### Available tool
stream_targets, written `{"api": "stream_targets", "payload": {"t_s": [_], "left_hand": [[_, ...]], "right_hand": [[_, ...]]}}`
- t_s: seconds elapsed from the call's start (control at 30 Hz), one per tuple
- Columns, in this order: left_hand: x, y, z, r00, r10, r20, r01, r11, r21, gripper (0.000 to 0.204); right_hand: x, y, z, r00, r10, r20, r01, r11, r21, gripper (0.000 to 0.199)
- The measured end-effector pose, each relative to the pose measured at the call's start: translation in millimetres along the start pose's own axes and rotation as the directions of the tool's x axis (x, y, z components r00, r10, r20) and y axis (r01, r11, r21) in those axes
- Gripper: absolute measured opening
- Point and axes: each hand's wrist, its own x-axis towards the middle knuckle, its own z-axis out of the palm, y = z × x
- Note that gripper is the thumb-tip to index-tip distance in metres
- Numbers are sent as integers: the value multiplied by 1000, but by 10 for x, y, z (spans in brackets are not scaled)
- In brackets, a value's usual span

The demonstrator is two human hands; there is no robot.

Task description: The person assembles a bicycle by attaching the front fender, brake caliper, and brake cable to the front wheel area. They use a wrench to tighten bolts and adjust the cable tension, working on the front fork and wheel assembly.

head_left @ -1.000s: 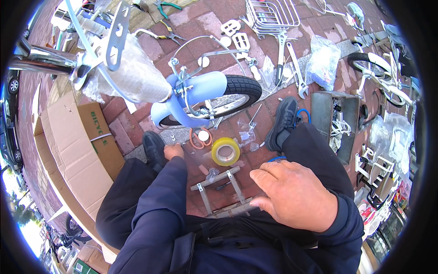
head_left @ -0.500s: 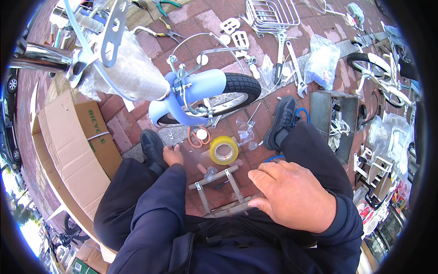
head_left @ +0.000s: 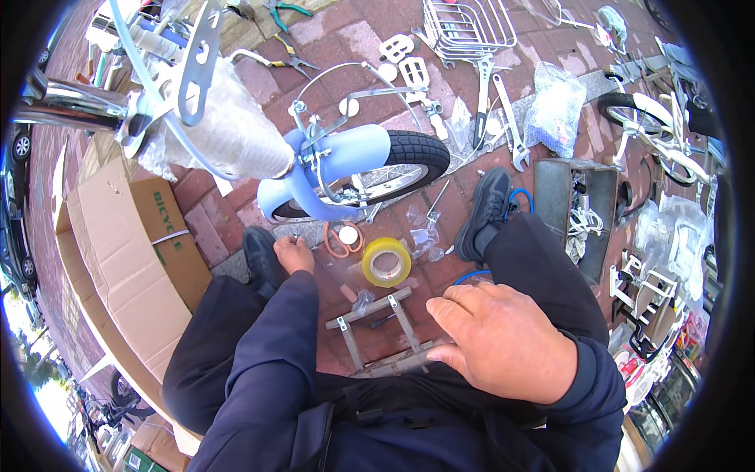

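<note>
My left hand [head_left: 294,254] is low over the paving beside my left shoe. Its fingertips are pinched together at a small metal part [head_left: 296,235], too small to name exactly. My right hand [head_left: 503,338] hovers or rests by my right thigh, palm down, thumb apart from the curved fingers, with nothing visible in it. Between my feet lie a roll of clear yellow tape [head_left: 366,263], an orange loop of cord [head_left: 329,241] and small plastic bags [head_left: 425,235]. In front of me a light blue bicycle fork and fender [head_left: 354,152] hold a black-tyred wheel [head_left: 421,154].
A low wooden stool frame [head_left: 399,322] lies before me. An open cardboard box [head_left: 118,275] stands at left, a grey metal toolbox [head_left: 554,197] at right. Farther out are wrenches [head_left: 510,118], pliers [head_left: 291,61], white pedals [head_left: 413,71], a wire basket [head_left: 472,31] and a white bicycle [head_left: 653,110].
My left hand has shifted slightly up and left, its fingers drawing together at the small metal parts on the ground. My right hand is almost unmoved.
</note>
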Motion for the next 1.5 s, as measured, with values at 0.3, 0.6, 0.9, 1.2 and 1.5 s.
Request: {"api": "stream_targets", "payload": {"t_s": [0.3,0.6,0.9,1.2,1.5], "left_hand": [[232,52,7,983,126,132,-134,990,53,9],[242,137,-146,869,-335,364,450,840,-302,9],[-479,1919,-945,575,374,728,612,395,-685,13],[-749,2906,-2390,544,803,242,-667,589,-456,27],[243,2644,-2952,821,558,122,-539,827,-158,35]], "right_hand": [[17,27,64,998,-29,-56,30,999,11,35],[61,38,94,997,-46,-61,47,999,11,34],[809,550,707,944,283,-167,-214,915,342,41],[1175,557,1127,901,420,-106,230,-255,939,39],[1632,1388,487,702,263,-662,-234,963,135,32]]}}
